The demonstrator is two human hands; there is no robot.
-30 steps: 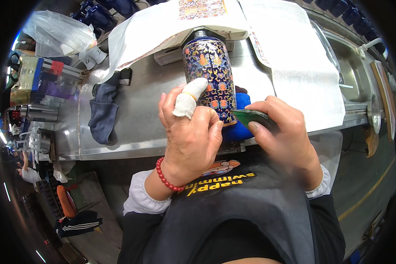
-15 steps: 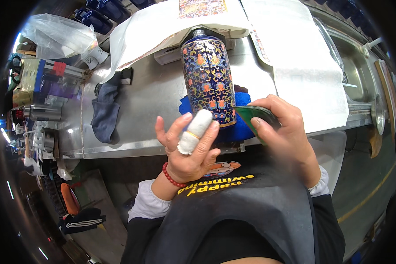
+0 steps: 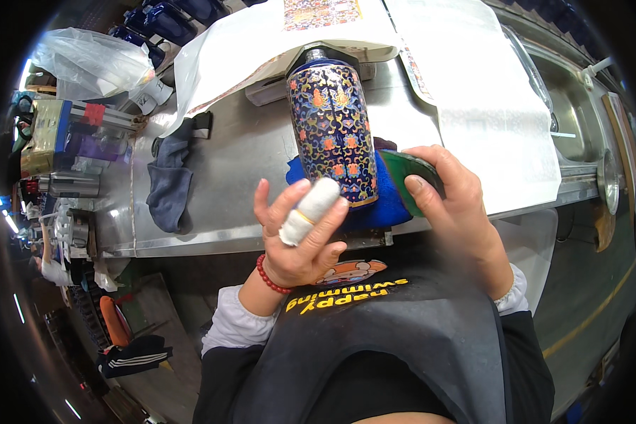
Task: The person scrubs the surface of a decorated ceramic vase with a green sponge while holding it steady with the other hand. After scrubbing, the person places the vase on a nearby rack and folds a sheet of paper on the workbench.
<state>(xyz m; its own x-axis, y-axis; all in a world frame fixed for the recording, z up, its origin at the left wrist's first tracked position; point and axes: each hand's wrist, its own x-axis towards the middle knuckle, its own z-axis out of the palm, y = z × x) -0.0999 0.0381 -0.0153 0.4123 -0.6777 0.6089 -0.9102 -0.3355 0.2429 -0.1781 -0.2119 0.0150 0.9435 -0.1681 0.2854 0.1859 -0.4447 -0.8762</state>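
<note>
A dark blue bottle (image 3: 334, 131) covered in a colourful floral pattern lies with its neck pointing away from me. Its near end is above a blue cloth (image 3: 393, 184). In front of that end is my left hand (image 3: 300, 222), fingers apart, with one finger wrapped in white material held by a yellowish band. Whether its fingertips touch the bottle cannot be made out. Pinched between the thumb and fingers of my right hand (image 3: 451, 191) is a flat green scraper (image 3: 407, 175) with a curved edge, just right of the bottle's near end.
White sheets (image 3: 491, 134) cover the right of the metal table (image 3: 230, 159), and a printed floral sheet (image 3: 321, 13) lies at the back. A grey-blue cloth (image 3: 169, 177) rests on the left. A sink (image 3: 569, 106) stands far right; dark blue bottles (image 3: 169, 25) are far left.
The scraper in my right hand has turned, showing more of its green face, and its tip has moved off the bottle's side. My left hand has shifted slightly left.
</note>
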